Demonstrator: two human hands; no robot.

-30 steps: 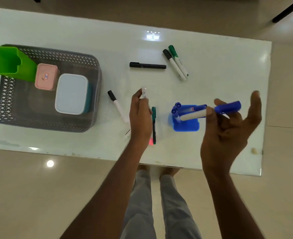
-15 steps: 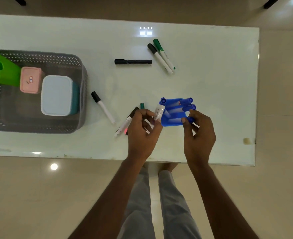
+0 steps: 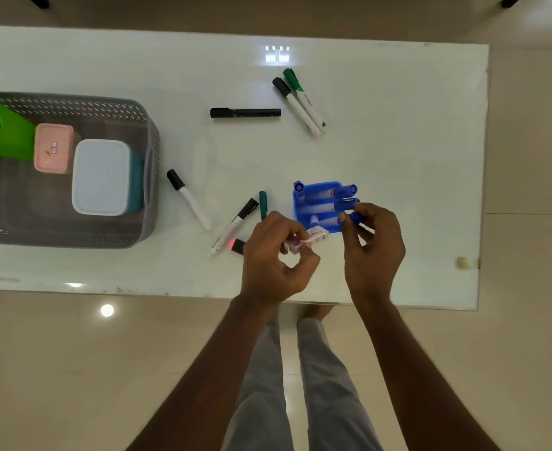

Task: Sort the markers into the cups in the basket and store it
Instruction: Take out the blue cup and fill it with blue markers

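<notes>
Now: blue cup [image 3: 320,184] sits on tabletop [image 3: 398,141], well apart from basket [image 3: 151,190]. Your right hand [image 3: 373,252]: grip pinching blue marker [image 3: 354,218] at cup mouth; seat it alongside other blue ones, then release. Your left hand [image 3: 276,258]: grip closed round white-barrelled marker [image 3: 312,237], cap colour hidden; check colour before choosing cup. Cup looks light, may tip; keep push gentle. Loose markers [image 3: 190,201] lie left of cup.
</notes>
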